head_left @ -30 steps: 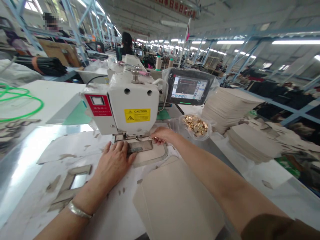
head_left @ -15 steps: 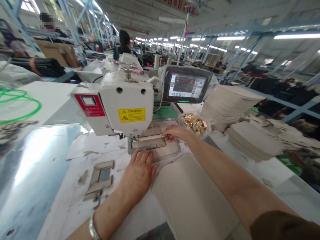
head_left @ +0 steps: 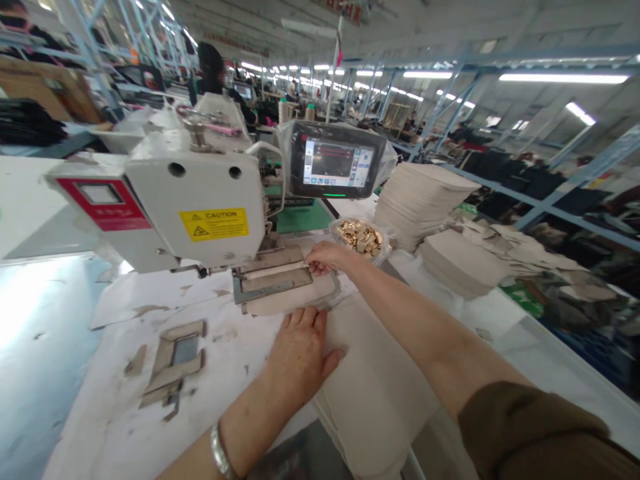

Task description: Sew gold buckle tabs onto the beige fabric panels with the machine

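Under the head of a white sewing machine [head_left: 200,207] lies a metal clamp frame [head_left: 270,289] over a beige panel [head_left: 295,297]. My right hand [head_left: 326,259] is pinched at the right end of the frame's slot; what its fingertips hold is too small to make out. Nearer to me, my left hand [head_left: 300,350] rests palm down, fingers spread, between the panel and a stack of beige pieces [head_left: 377,380]. A silver bracelet circles the left wrist.
A bowl of gold metal parts [head_left: 360,237] stands behind my right forearm. Tall beige stacks [head_left: 420,203] rise at the right. A control screen [head_left: 335,163] sits behind the machine. A template [head_left: 175,357] lies left. A person [head_left: 211,70] is beyond.
The view has turned right, so the machine appears further left. My left hand has come off the panel's near edge toward the beige stack. My right hand stays at the frame.
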Tool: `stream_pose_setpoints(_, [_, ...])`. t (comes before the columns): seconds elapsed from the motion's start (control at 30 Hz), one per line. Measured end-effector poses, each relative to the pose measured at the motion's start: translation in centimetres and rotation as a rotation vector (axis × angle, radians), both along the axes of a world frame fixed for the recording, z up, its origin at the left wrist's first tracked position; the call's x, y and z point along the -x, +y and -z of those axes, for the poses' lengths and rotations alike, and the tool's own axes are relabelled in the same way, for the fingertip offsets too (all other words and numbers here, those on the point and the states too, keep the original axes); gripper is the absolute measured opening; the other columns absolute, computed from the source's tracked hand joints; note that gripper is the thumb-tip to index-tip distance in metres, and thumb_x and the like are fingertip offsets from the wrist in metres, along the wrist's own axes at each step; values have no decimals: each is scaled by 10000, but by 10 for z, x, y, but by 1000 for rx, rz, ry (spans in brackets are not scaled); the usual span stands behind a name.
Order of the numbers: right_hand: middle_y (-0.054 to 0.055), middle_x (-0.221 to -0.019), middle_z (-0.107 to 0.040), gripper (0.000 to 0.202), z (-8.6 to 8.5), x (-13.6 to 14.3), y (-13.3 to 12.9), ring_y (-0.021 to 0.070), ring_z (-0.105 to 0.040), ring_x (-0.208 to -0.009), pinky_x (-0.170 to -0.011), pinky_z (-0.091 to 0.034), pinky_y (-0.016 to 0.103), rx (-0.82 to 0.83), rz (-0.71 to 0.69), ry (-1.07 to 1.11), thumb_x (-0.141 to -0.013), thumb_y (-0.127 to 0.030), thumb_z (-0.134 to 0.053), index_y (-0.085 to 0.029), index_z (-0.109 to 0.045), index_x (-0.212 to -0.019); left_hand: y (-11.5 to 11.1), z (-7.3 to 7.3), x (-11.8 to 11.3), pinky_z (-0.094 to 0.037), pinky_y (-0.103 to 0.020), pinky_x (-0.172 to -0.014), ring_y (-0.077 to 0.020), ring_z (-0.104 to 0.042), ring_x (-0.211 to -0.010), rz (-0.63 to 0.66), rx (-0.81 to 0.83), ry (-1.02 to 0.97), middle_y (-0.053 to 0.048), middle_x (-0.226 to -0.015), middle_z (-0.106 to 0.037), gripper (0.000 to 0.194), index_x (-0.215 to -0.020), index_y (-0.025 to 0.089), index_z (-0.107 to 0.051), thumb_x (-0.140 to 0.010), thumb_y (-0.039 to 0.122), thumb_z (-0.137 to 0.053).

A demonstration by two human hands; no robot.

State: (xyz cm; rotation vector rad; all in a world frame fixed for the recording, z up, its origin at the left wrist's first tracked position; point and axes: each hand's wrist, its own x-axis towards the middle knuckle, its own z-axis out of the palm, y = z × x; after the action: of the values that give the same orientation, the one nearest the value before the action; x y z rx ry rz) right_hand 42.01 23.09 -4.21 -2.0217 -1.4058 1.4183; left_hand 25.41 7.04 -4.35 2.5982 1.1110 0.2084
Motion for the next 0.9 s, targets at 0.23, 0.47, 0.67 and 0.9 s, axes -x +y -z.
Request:
stream_pose_setpoints(0.23, [-23,-484,-601,105,-6,5,-20,71,-535,-399,-456,-444,153,-55,-1,-54,-817,-102,-600,-130,-578,-719,-1,4,-14,-443,-512,-939,-353,-537,-1094,-46,14,32,-172,-1158,-585,488,-1169,114,-574,-794,420,-626])
stream_pose_setpoints(0.47, [6,-511,-631,140,-31,-10,-36,71,-543,-413,-448,-455,156,-299,-12,-249,-813,-124,-623,-123,-591,-677,0,-5,-14,-449,-466,-941,-326,-552,-1095,-76,12,51,-150,-1142,-596,394,-1096,118,-562,-783,338,-655])
stream_pose_setpoints(0.67, [80,-644,-680,118,-86,-127,-148,106,-559,-459,-457,-449,220,-425,225,-428,-816,-257,-602,-173,-564,-742,2,7,-11,-486,-340,-885,-220,-616,-983,186,96,-143,-79,-979,-661,157,-934,180,-573,-808,117,-504])
stream_pose_setpoints(0.9, [223,-975,-693,274,-104,-244,-288,381,-641,-957,-868,-466,539,-475,305,-1100,-665,-484,-669,-238,-668,-784,8,9,-1,-482,-303,-807,-196,-608,-896,441,84,-207,-27,-872,-654,171,-819,214,-538,-779,57,-482])
